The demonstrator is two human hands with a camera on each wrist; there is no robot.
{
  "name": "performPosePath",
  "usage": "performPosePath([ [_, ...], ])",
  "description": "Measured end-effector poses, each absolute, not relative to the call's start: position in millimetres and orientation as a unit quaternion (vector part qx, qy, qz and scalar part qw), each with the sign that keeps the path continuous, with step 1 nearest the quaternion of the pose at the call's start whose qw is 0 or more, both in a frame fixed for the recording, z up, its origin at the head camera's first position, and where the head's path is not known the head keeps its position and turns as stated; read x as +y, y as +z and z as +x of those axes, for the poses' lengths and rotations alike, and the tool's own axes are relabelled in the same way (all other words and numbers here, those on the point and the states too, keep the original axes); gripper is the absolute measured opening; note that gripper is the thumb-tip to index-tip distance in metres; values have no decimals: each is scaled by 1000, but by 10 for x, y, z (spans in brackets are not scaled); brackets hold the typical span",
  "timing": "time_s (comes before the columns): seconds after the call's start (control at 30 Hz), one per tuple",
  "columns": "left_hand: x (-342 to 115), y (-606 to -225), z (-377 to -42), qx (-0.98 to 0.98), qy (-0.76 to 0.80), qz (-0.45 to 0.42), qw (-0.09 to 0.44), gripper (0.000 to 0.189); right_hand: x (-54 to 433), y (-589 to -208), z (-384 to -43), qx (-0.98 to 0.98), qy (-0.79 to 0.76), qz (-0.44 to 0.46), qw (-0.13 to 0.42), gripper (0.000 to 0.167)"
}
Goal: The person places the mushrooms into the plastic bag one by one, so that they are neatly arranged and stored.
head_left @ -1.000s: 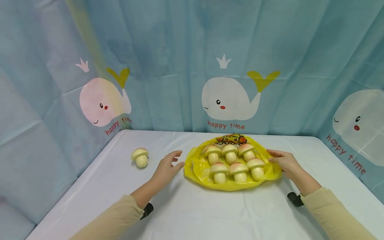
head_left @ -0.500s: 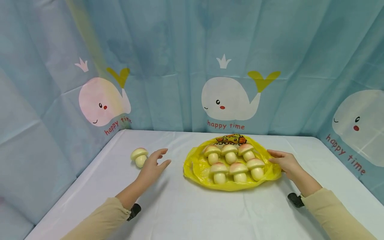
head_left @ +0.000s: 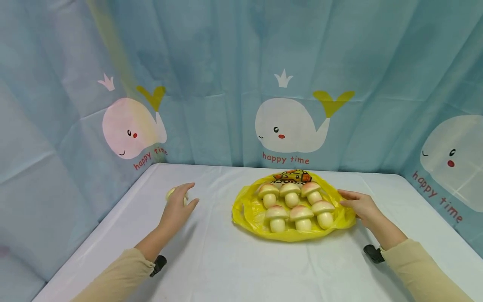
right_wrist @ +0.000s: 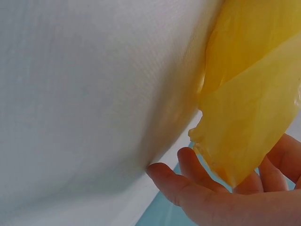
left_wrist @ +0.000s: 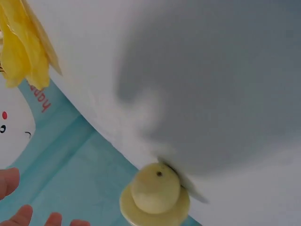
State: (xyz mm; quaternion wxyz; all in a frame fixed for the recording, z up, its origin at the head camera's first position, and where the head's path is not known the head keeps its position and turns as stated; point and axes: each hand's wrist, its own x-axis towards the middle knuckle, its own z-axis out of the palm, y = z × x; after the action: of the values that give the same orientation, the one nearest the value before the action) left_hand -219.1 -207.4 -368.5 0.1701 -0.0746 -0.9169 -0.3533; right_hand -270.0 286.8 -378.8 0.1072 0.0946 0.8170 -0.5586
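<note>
My left hand [head_left: 175, 212] hovers over the left of the table, fingers apart and holding nothing. Partly hidden behind it is a toy mushroom [head_left: 170, 193], cream with a rounded cap. In the left wrist view this mushroom [left_wrist: 155, 193] lies on the white surface, apart from my fingertips [left_wrist: 21, 216]. A yellow plastic bag [head_left: 245, 214] stands spread open at centre right, with several matching mushrooms [head_left: 277, 213] in two rows inside. At the bag's right edge, my right hand [head_left: 364, 207] touches it with loosely bent fingers; in the right wrist view the yellow plastic [right_wrist: 244, 113] hides part of them.
A white cloth [head_left: 241, 268] covers the table. Blue curtains [head_left: 211, 126] printed with whales enclose its back and sides. Small black devices are worn at the left wrist [head_left: 158, 265] and the right wrist [head_left: 373, 253].
My left hand has moved left from beside the bag to the lone mushroom, now covering part of it. My right hand has stayed at the bag's edge.
</note>
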Motion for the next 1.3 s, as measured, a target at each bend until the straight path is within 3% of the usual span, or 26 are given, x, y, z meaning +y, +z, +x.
performPosePath([
  [0.43,-2427,-3776,-2332,-935,-326,-34,135,58,2877,-3799,-2681,818,-556,93,111,58],
  [0.83,-2546,-3757,-2483,-944,-324,-12,58,61,2876,-3804,-2703,827,-543,95,110,57],
  [1.3,-2698,-3802,-2648,-944,-329,-5,30,58,2869,-3809,-2706,825,-546,94,108,56],
])
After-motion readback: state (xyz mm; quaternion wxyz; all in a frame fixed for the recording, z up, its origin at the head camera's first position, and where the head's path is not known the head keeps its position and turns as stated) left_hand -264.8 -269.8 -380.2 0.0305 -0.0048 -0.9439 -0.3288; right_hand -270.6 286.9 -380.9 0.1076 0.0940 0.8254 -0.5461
